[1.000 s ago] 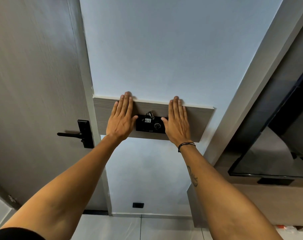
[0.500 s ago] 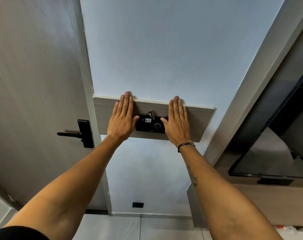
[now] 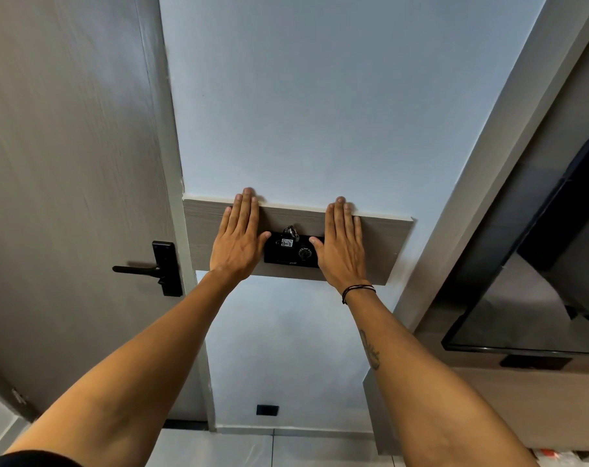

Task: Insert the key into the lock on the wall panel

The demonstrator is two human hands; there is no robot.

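A grey wood-grain wall panel (image 3: 380,244) runs across the pale blue wall. At its middle sits a black lock plate (image 3: 291,256) with a round lock face (image 3: 304,253) at the lower right. A key ring with a white tag (image 3: 288,238) hangs at the plate's top. My left hand (image 3: 239,239) lies flat on the panel just left of the plate, fingers together and pointing up. My right hand (image 3: 341,246) lies flat just right of it, thumb touching the plate's edge. Neither hand holds anything.
A grey door with a black lever handle (image 3: 151,269) stands to the left. A dark wall-mounted screen (image 3: 535,308) and cabinet are on the right. A black socket (image 3: 267,409) sits low on the wall above the tiled floor.
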